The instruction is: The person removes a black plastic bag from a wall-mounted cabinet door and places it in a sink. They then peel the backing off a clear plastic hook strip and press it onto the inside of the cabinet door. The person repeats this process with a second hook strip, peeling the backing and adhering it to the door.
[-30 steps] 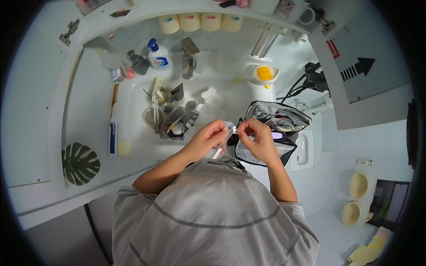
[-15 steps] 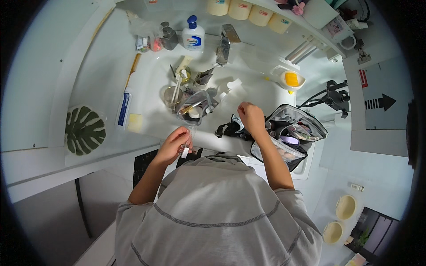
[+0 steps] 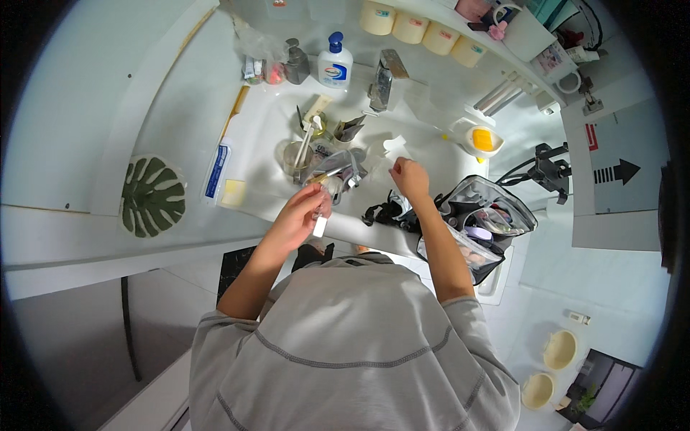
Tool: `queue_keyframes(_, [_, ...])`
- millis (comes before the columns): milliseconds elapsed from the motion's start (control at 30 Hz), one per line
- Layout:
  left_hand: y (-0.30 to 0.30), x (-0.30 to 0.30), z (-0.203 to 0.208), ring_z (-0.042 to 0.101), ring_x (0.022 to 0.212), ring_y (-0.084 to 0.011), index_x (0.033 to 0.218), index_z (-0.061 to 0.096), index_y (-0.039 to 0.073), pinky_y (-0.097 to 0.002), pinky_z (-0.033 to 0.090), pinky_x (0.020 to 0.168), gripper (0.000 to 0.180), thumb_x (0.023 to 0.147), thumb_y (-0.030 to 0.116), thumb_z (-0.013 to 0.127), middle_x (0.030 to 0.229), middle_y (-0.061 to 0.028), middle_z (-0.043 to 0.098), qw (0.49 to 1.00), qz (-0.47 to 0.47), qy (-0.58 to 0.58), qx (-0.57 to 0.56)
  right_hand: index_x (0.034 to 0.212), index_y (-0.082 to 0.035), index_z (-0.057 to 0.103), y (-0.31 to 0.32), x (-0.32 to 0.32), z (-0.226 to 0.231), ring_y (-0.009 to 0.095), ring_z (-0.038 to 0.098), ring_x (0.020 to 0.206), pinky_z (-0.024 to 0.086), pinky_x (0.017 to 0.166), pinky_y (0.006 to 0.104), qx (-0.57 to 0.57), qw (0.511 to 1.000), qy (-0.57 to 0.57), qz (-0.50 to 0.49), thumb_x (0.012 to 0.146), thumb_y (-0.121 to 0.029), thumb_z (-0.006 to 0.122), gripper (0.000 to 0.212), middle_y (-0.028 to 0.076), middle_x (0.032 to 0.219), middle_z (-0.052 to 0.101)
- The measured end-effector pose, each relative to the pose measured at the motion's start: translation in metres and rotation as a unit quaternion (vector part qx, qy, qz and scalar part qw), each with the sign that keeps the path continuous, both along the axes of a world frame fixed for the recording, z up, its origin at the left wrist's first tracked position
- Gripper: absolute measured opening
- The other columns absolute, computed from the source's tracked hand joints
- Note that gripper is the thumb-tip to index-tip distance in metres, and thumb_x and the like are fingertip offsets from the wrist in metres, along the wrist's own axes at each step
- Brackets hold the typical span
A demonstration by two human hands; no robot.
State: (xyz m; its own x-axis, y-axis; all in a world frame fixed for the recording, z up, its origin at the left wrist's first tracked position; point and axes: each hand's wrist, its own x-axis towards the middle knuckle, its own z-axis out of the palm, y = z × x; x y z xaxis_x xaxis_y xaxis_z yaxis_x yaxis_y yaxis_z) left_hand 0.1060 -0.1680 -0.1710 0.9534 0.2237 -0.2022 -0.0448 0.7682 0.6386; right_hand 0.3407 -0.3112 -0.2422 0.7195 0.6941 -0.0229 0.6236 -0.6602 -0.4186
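In my left hand (image 3: 300, 214), near the front edge of the white sink (image 3: 248, 172), is a small clear bottle with a white cap (image 3: 320, 227). Its cap end points toward me. My right hand (image 3: 411, 178) is closed over the right part of the sink, fingers curled; whatever they hold is hidden. Just beyond its fingertips lies a crumpled white tissue (image 3: 394, 148). A clear pouch (image 3: 338, 169) of small items sits in the basin beyond my left hand. Below my right wrist is a crumpled black item (image 3: 388, 210).
An unzipped black-edged cosmetics bag (image 3: 489, 215) stands right of my right forearm. Cups and a glass jar (image 3: 295, 156) with sticks stand in the basin. Farther back are a metal faucet (image 3: 387, 77) and a white pump bottle (image 3: 335, 65). A yellow soap (image 3: 482, 139) rests in a dish at right.
The whole view has shifted slightly. My left hand has moved forward with the clear bottle, toward the pouch. My right hand has come closer to the white tissue.
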Motion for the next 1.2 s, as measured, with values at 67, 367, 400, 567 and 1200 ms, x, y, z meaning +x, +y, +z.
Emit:
queue_keyframes(67, [0.0,0.014,0.009,0.041,0.063,-0.0067,0.09,0.047,0.006,-0.0208,0.034,0.056,0.008,0.091,0.014,0.047,0.071,0.0023,0.043,1.0,0.011,-0.003,0.004,0.08,-0.006,0.061,0.003,-0.021,0.041,0.029,0.06,0.065,0.048,0.059,0.0359,0.143,0.988,0.049,0.021,0.074,-0.014,0.063,0.01,0.012,0.076,0.063])
queue_keyframes(367, [-0.029,0.062,0.07,0.041,0.063,-0.0054,0.095,0.044,0.008,-0.0201,0.034,0.054,0.01,0.094,0.018,0.044,0.072,0.0006,0.046,0.968,0.112,-0.107,0.199,0.076,-0.002,0.054,-0.022,-0.11,0.18,0.016,0.053,0.059,0.045,0.053,0.0261,0.37,0.902,0.137,0.175,0.069,-0.003,0.071,0.019,0.005,0.068,0.052])
queue_keyframes(400, [-0.033,0.063,0.077,0.04,0.063,-0.0057,0.096,0.043,0.008,-0.0201,0.033,0.054,0.011,0.094,0.019,0.043,0.071,0.0004,0.045,0.963,0.109,-0.097,0.224,0.077,-0.002,0.053,-0.025,-0.109,0.183,0.016,0.053,0.059,0.044,0.052,0.0263,0.361,0.905,0.129,0.184,0.068,-0.005,0.072,0.021,0.005,0.068,0.052])
queue_keyframes(567, [-0.048,0.07,0.09,0.039,0.062,-0.0047,0.096,0.041,0.008,-0.0189,0.032,0.053,0.01,0.094,0.018,0.044,0.069,0.0012,0.044,0.952,0.106,-0.128,0.256,0.075,0.0,0.053,-0.036,-0.104,0.193,0.015,0.052,0.058,0.045,0.054,0.026,0.341,0.906,0.177,0.176,0.069,-0.005,0.072,0.02,0.005,0.067,0.053])
queue_keyframes(1200, [-0.062,0.074,0.105,0.036,0.061,-0.0068,0.095,0.044,0.005,-0.0218,0.032,0.056,0.008,0.092,0.013,0.045,0.07,0.0008,0.041,0.95,0.138,-0.115,0.254,0.078,-0.001,0.053,-0.043,-0.096,0.195,0.008,0.05,0.061,0.044,0.057,0.0224,0.37,0.867,0.286,0.172,0.073,-0.002,0.069,0.017,0.001,0.067,0.053])
